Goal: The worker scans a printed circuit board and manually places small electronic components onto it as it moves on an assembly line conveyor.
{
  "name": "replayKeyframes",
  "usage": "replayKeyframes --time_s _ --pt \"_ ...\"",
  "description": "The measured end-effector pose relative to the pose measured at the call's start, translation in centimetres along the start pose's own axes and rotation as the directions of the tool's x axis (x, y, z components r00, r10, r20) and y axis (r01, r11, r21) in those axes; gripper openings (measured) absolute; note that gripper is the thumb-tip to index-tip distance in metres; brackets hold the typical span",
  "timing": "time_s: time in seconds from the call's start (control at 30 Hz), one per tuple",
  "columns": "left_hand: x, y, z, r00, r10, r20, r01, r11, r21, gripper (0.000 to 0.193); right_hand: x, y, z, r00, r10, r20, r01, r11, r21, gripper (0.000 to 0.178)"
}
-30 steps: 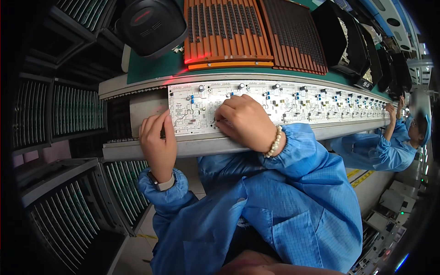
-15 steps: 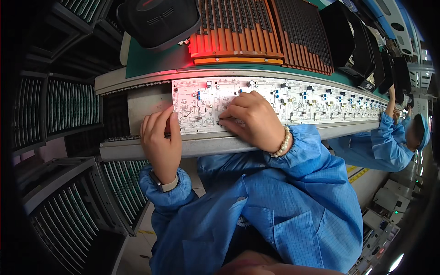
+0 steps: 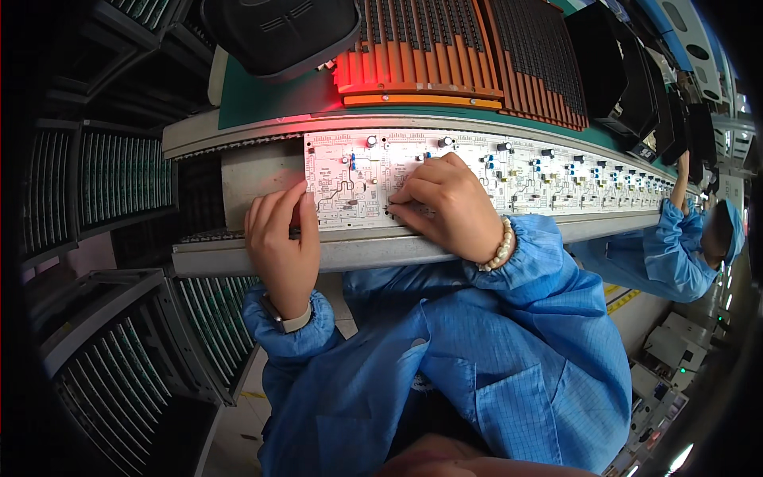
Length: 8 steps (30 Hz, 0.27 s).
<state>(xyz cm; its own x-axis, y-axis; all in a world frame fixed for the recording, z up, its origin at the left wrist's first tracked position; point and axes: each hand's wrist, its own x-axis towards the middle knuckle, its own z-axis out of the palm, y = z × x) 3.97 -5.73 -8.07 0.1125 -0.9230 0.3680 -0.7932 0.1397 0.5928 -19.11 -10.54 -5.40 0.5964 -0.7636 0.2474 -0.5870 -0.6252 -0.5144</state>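
A long row of white circuit boards (image 3: 350, 216), fitted with small black, blue and yellow parts, lies along a metal rail track (image 3: 318, 256) in front of me. My left hand (image 3: 282, 230) rests at the left end of the nearest board, index finger and thumb by its edge, the fingers nearly straight. Farther right, my right hand (image 3: 447, 205) bends over the board surface with thumb and index finger drawn together. Whatever may be between those fingertips is hidden or too small to name. A beaded bracelet (image 3: 502, 246) circles the right wrist.
Orange slotted trays (image 3: 425, 89) holding rows of black parts stand behind the track on a green mat (image 3: 246, 99). A black bin (image 3: 282, 36) is at their left. Racks of boards (image 3: 127, 171) fill the left side. A co-worker in blue (image 3: 671, 250) works farther right along the line.
The view has shifted slightly, so trays and boards appear a little farther right. My right hand stays bent over the same board area, and my left hand keeps to the board's end.
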Motion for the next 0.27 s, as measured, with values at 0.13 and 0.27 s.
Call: replayKeyframes --time_s 0.13,0.27 --pt "-0.04 -0.17 -0.02 1.0 0.007 -0.014 -0.007 1.0 -0.007 0.014 0.05 0.01 -0.23 0.998 0.02 0.059 -0.021 1.0 0.013 0.013" --pt "0.07 -0.07 -0.15 1.0 -0.005 -0.004 0.005 1.0 -0.017 0.013 0.25 -0.05 -0.31 0.997 0.017 0.075 -0.016 1.0 -0.013 0.013"
